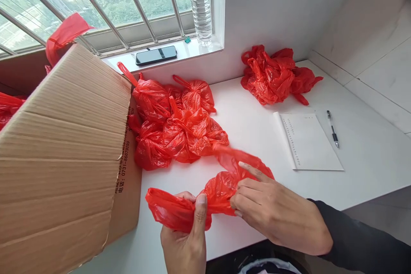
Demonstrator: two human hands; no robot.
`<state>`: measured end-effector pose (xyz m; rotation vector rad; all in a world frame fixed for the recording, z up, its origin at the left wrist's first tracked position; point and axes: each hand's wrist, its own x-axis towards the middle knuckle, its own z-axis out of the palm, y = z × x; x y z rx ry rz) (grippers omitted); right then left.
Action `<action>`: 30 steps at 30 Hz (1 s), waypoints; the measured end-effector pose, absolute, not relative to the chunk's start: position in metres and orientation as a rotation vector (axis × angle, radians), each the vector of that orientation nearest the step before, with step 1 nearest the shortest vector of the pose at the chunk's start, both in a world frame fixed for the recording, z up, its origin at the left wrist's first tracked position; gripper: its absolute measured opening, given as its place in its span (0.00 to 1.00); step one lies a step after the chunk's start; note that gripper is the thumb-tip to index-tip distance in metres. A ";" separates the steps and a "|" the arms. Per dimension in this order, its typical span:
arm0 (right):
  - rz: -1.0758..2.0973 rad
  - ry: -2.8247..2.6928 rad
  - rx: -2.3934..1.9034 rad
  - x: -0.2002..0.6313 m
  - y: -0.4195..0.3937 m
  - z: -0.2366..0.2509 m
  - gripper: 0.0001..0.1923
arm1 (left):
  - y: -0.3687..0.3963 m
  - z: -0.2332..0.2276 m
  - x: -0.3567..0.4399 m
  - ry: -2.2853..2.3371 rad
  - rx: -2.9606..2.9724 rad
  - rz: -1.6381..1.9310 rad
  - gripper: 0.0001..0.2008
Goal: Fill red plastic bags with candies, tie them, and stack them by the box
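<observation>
Both hands hold one crumpled red plastic bag (pixel 218 188) just above the near edge of the white table (pixel 257 137). My left hand (pixel 186 235) pinches the bag's left end, thumb on top. My right hand (pixel 272 212), in a black sleeve, grips the bag's middle with the index finger stretched over it. Behind them lies a pile of several knotted red bags (pixel 176 124). A second, smaller heap of red bags (pixel 276 75) rests at the back right by the wall.
A large open cardboard box (pixel 64 154) with red bags inside fills the left. A sheet of paper (pixel 310 141) and a pen (pixel 333 129) lie on the right. A phone (pixel 156 55) and a water bottle (pixel 201 6) stand on the windowsill.
</observation>
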<state>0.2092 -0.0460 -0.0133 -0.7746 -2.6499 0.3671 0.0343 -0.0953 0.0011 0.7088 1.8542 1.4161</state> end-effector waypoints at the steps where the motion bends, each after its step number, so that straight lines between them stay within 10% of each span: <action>1: 0.354 -2.673 -0.781 0.208 -0.046 -0.014 0.12 | -0.095 0.003 0.036 1.856 0.699 1.418 0.12; 15: 0.553 -2.864 -1.257 0.208 -0.053 -0.014 0.14 | -0.103 0.000 0.041 1.957 0.680 1.313 0.22; 21: 0.672 -2.898 -1.517 0.205 -0.041 -0.009 0.32 | -0.112 -0.009 0.032 1.940 0.821 1.159 0.22; 30: 0.640 -3.030 -1.030 0.202 -0.043 -0.023 0.18 | -0.097 0.002 0.036 2.054 0.887 1.192 0.15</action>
